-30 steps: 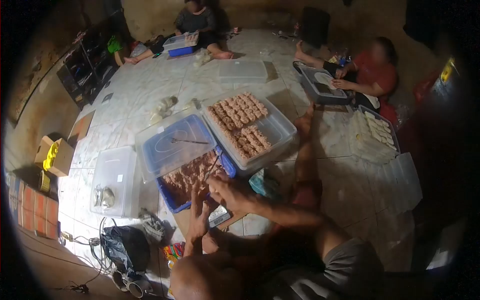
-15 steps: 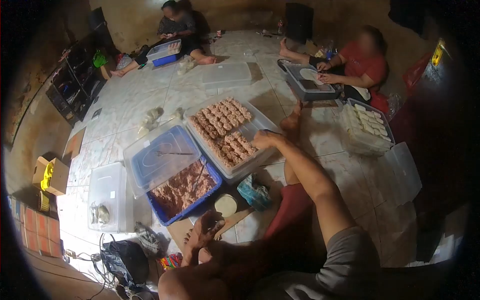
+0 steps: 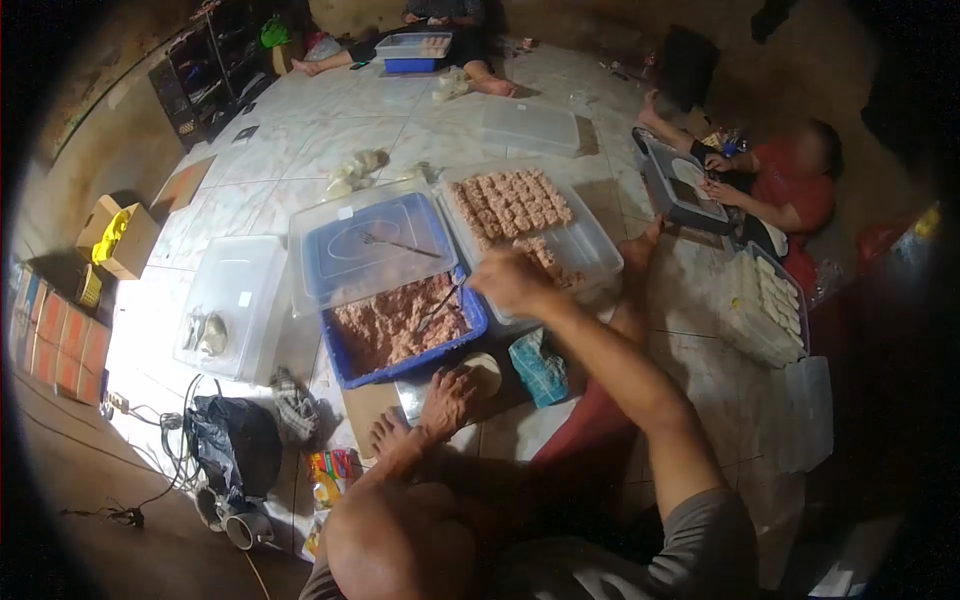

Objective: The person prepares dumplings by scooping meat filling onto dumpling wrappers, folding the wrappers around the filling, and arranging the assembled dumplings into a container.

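Note:
My left hand (image 3: 447,404) is low in front of the blue tub, fingers spread, at the left edge of a pale round disc (image 3: 484,373), perhaps a stack of dough wrappers. My right hand (image 3: 508,281) hovers over the tub's right corner, fingers curled and blurred. Its fingertips meet the handle end of a metal utensil (image 3: 436,307) standing in the minced filling (image 3: 385,335); whether they grip it is unclear. The blue tub (image 3: 350,378) is partly covered by a clear lid (image 3: 325,240) with a fork (image 3: 400,244) on it. Behind is a clear tray (image 3: 597,245) of shaped filling rows (image 3: 510,203).
A blue-green cloth pack (image 3: 540,368) lies right of the disc. A clear box (image 3: 225,310) stands left, a tub of pale pieces (image 3: 775,300) right. Two people sit at the far side with tubs. A black bag (image 3: 235,440) and cables are at lower left.
My right hand has left the clear tray and come to the utensil in the blue tub. My left hand has moved forward to the disc, its fingers now spread. The view has shifted.

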Demonstrator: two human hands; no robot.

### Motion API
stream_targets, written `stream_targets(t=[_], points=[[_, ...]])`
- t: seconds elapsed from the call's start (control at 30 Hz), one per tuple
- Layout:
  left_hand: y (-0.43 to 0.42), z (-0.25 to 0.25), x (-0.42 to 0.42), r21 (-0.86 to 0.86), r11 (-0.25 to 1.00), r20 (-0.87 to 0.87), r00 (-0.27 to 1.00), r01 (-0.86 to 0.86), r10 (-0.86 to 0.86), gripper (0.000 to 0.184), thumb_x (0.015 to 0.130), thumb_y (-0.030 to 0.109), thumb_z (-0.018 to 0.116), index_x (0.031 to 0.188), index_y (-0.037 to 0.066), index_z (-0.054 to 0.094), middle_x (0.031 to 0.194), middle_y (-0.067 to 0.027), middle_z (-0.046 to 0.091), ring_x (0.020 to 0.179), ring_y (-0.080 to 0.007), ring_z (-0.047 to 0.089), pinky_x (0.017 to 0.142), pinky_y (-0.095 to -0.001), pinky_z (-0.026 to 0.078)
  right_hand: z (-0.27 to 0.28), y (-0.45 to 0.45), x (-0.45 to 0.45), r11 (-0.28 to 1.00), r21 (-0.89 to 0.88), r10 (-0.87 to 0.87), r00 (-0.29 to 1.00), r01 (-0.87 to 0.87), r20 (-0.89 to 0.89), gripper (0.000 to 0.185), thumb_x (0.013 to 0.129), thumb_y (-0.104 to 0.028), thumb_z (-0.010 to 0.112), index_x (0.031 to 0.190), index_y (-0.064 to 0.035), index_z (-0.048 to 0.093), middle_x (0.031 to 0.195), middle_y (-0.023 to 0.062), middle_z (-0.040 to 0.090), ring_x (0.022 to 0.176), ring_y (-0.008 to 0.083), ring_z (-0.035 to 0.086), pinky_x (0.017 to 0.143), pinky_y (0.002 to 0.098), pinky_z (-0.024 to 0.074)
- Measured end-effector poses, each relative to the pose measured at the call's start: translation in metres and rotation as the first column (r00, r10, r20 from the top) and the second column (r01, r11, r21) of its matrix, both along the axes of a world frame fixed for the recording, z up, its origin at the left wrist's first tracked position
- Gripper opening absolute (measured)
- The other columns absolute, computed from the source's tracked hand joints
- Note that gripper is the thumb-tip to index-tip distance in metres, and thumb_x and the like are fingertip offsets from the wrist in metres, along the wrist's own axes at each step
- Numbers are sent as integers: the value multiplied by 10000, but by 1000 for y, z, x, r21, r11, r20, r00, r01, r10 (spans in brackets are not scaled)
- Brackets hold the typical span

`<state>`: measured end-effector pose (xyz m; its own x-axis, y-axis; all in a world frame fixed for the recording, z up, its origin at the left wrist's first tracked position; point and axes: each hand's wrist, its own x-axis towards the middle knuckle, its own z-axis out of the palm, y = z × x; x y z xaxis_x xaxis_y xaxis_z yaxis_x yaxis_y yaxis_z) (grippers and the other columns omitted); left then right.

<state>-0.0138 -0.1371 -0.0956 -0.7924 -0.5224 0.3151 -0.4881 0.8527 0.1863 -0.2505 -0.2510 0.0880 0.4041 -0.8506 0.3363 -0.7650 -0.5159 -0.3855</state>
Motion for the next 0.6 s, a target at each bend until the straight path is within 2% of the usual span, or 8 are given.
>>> stream_targets(t=[0.03,0.13,0.23,0.3,0.43,0.5,0.57,0.6], points=[[-1,11,-5,-4,1000,-11,1000,9,-9,395,919,236,566,1270,63,619,1351,-199,561,1240,-370,521,1100,-513,317,-9,-5,18,979,-94,156,966,-179,-208,148,836,-199,611,758,-98,687,855,136,650,905,334,634,825,488,469],[1,40,-9,183,978,-82,990,-99,116,300,891,234,641,1135,69,697,1171,-147,652,1162,-330,557,1024,-472,379,-91,-35,59,923,-359,-33,903,-136,-427,125,845,-133,573,801,-144,689,954,36,672,1003,255,577,900,447,424],[1,14,-6,97,973,-236,945,-211,228,191,883,213,622,1008,92,700,1071,-118,660,1064,-296,590,977,-479,400,-121,-58,71,995,-46,34,765,-83,-643,166,807,-164,609,720,-91,730,972,98,676,1075,249,571,953,424,437],[-1,46,-2,267,941,-198,943,-210,266,165,857,242,689,941,103,720,1031,-102,669,1002,-283,625,915,-447,445,-169,-79,61,957,-189,50,766,-221,-641,190,803,-169,609,686,-89,737,936,103,694,1032,247,595,956,417,445],[0,60,-3,441,869,-257,897,-222,360,258,844,289,755,984,78,711,948,-129,695,868,-295,681,787,-409,512,-89,-43,69,943,-119,144,704,-311,-696,194,833,-166,589,735,-103,743,756,80,697,814,276,659,885,414,482],[1,78,1,696,689,-550,767,204,329,321,899,320,739,1046,38,697,980,-145,710,886,-292,688,791,-390,528,-62,-32,76,987,140,144,840,-82,-523,200,869,-149,549,859,-73,734,792,133,706,786,316,687,754,449,510],[-1,88,12,843,374,-532,705,387,469,382,894,328,759,1043,-13,671,925,-173,705,818,-232,671,746,-331,522,11,-23,91,627,717,-158,951,305,-266,196,878,-121,543,950,-9,687,840,200,705,823,387,670,756,517,509],[-5,95,18,854,477,-442,774,207,454,362,898,316,755,1013,-15,662,871,-174,697,777,-227,667,713,-339,517,-3,-27,76,891,419,-15,934,175,-358,195,878,-121,539,934,-9,688,873,199,706,840,375,672,775,508,509]])
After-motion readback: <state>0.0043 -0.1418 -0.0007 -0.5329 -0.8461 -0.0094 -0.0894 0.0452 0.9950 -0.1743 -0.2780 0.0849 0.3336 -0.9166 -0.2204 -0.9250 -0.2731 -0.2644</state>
